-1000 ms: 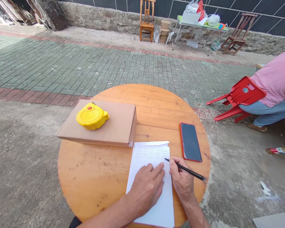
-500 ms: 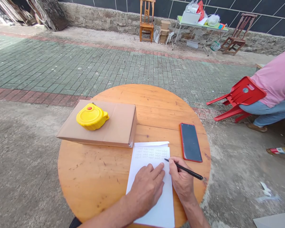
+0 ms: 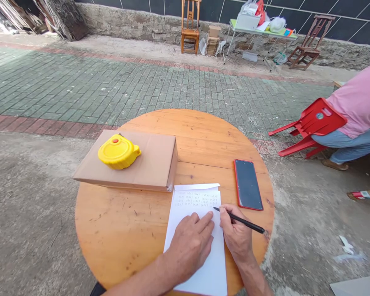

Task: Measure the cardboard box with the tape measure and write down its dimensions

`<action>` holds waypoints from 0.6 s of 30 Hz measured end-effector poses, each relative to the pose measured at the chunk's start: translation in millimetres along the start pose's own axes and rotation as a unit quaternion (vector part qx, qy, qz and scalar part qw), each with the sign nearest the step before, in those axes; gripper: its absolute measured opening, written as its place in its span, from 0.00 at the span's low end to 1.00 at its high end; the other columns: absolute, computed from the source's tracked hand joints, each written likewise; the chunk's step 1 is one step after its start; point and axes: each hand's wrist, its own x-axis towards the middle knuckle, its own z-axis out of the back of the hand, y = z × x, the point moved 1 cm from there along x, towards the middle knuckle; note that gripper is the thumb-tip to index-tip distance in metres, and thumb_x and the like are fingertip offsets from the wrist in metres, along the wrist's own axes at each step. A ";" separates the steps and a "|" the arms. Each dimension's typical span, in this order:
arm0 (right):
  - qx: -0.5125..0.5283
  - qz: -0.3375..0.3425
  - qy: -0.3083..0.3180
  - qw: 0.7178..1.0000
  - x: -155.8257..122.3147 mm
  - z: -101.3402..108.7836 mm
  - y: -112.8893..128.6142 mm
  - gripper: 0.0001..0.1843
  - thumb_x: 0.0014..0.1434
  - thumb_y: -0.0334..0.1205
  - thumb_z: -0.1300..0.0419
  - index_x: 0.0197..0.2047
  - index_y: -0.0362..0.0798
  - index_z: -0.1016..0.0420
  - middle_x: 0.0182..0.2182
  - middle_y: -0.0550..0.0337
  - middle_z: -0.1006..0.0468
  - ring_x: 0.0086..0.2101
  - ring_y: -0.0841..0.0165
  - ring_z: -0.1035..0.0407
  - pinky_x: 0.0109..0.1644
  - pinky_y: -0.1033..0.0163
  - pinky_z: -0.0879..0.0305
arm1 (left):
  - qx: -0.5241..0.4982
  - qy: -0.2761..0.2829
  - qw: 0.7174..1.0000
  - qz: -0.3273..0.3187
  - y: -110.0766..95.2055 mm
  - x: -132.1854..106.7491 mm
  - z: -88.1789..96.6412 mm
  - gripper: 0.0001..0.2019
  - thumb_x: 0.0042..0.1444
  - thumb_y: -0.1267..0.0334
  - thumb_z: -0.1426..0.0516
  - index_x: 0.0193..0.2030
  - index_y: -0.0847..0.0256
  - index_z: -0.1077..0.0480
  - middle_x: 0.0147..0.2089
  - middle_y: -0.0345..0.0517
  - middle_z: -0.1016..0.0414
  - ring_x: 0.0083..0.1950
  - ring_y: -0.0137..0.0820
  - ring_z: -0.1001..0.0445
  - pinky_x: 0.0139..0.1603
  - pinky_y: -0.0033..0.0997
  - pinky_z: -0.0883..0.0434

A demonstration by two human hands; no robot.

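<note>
My right hand [image 3: 237, 232] is closed around a black pen [image 3: 248, 224], its tip at the right side of a white sheet of paper [image 3: 200, 279]. Several rows of small handwritten figures fill the upper part of the sheet. My left hand [image 3: 193, 242] lies flat on the paper, fingers stretched out, just left of the pen tip. Another sheet's edge shows beneath at the top. Right of the paper lies a phone [image 3: 248, 185] with a red rim and a dark screen. A yellow tape measure [image 3: 119, 152] rests on a cardboard box [image 3: 156, 164] at the left.
All this is on a round wooden table [image 3: 123, 230]. To the right, a person in a pink shirt [image 3: 359, 98] sits on a red plastic chair [image 3: 319, 117]. Against the far wall stand a wooden chair [image 3: 190, 35], a loaded folding table [image 3: 253, 31] and a second chair [image 3: 310, 45].
Almost nothing differs. Both hands and the pen keep their places on the paper; the view has shifted very slightly.
</note>
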 end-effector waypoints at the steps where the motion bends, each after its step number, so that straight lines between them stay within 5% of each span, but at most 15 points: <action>1: 0.000 0.000 0.000 1.000 -0.2 -0.1 -0.3 0.11 0.64 0.44 0.45 0.34 0.49 0.28 0.19 0.67 0.33 0.19 0.71 0.38 0.24 0.67 0.38 | 0.000 0.000 1.000 -0.001 0.1 -0.2 -0.1 0.12 0.61 0.68 0.48 0.50 0.60 0.30 0.61 0.41 0.30 0.39 0.37 0.34 0.36 0.43 0.29; 18: 0.002 -0.011 -0.029 1.000 -2.1 2.0 0.3 0.11 0.64 0.43 0.46 0.33 0.49 0.28 0.19 0.66 0.30 0.21 0.71 0.35 0.27 0.67 0.36 | 0.003 -0.012 1.000 -0.006 0.8 -1.8 -1.9 0.12 0.61 0.68 0.46 0.51 0.61 0.30 0.61 0.42 0.29 0.39 0.37 0.34 0.36 0.42 0.29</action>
